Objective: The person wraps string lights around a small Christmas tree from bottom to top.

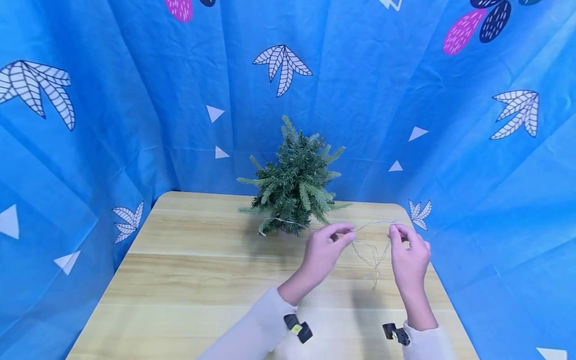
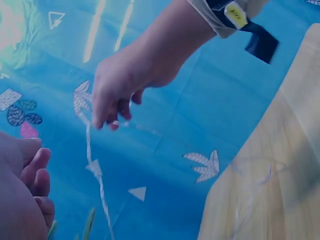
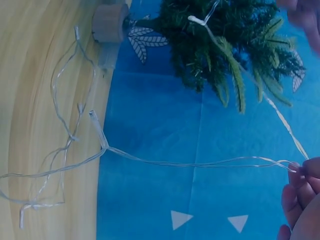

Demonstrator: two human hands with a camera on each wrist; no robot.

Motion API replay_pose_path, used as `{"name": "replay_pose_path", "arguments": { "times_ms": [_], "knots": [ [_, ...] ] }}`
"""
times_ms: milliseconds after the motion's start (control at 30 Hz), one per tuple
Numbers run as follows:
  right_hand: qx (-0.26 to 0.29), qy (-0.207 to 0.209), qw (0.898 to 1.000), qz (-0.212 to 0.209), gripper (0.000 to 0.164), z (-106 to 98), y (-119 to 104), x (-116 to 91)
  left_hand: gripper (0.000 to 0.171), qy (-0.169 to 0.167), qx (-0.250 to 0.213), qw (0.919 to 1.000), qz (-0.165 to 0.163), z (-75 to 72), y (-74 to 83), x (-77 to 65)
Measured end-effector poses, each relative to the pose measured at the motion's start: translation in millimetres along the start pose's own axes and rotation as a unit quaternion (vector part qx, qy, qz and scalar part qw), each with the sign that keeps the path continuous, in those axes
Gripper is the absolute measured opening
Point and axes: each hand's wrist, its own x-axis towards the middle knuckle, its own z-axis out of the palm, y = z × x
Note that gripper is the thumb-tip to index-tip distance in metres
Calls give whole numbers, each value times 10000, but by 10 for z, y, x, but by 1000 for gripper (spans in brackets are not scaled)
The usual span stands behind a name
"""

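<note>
A thin clear string-light wire point(image 3: 284, 123) is pinched between the thumb and fingertips of my right hand point(image 1: 410, 257). One strand runs leftward from that pinch to the front of a small artificial Christmas tree point(image 1: 294, 175); other strands hang in loose loops over the table. My left hand point(image 1: 323, 252) hovers in front of the tree's right side, its fingers loosely bent. In the left wrist view, nothing shows between the left fingers point(image 2: 42, 182), and the strand passes apart from them. The wire's far end lies across the tree's lower branches.
The tree stands on a round wooden base point(image 3: 107, 23) near the back of a light wood table point(image 1: 180, 280). Blue printed cloth point(image 1: 360, 100) hangs behind the table and along both sides. Dark bands with yellow tags sit on both sleeves.
</note>
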Motion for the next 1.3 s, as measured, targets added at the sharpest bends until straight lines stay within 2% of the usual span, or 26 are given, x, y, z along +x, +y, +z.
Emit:
{"name": "replay_pose_path", "arguments": {
  "times_ms": [133,233,367,500,800,933,1100,1300],
  "knots": [
    [-112,-88,9998,-166,16,20,-20,-39,28,-82,374,9993,48,258,50,174],
    [-102,-85,9991,-391,13,25,-36,-58,30,-181,687,9974,76,388,68,282],
    [-15,-103,9974,-718,11,17,-64,-66,30,-304,1064,9937,152,474,77,373],
    [-16,-137,9959,-892,10,-8,-94,-65,26,-366,1257,9913,159,505,57,405],
    [102,-223,9934,-1122,10,-48,-145,-52,16,-374,1006,9942,52,561,-25,429],
    [25,-292,9923,-1205,10,-55,-122,-72,15,-241,943,9952,-56,586,-42,468],
    [-57,-517,9925,-1108,13,-102,-37,-128,16,-97,823,9962,-268,620,-10,549],
    [-215,-693,9927,-968,14,-205,29,-193,11,91,661,9976,-181,620,87,662]
  ]
}}
